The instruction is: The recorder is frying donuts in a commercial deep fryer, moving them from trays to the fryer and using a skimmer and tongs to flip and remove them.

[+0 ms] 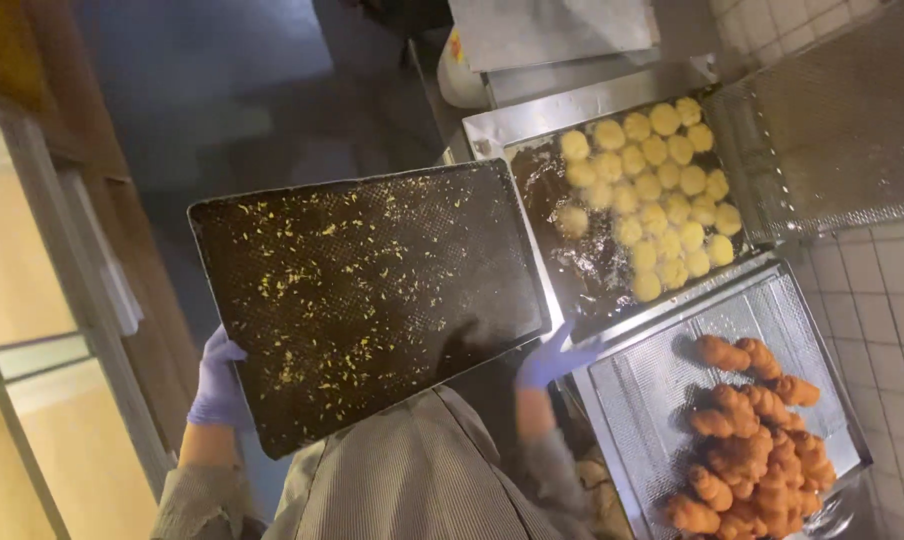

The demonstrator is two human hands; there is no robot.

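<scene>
While hands grip tray (pixel 367 300), fryer (pixel 612 215) adjoins.

You're in a commercial kitchen, steel fryer vat of dark oil (pixel 572 265) with pale yellow dough pieces (pixel 652 195), wire-mesh draining tray (pixel 632 390) of browned fried pastries (pixel 752 440), white tiled wall (pixel 892 310).

You wore thin purple gloves on your left hand (pixel 217 385) and right hand (pixel 550 360), grey striped sleeves, lower frame, matching grey striped top.
</scene>
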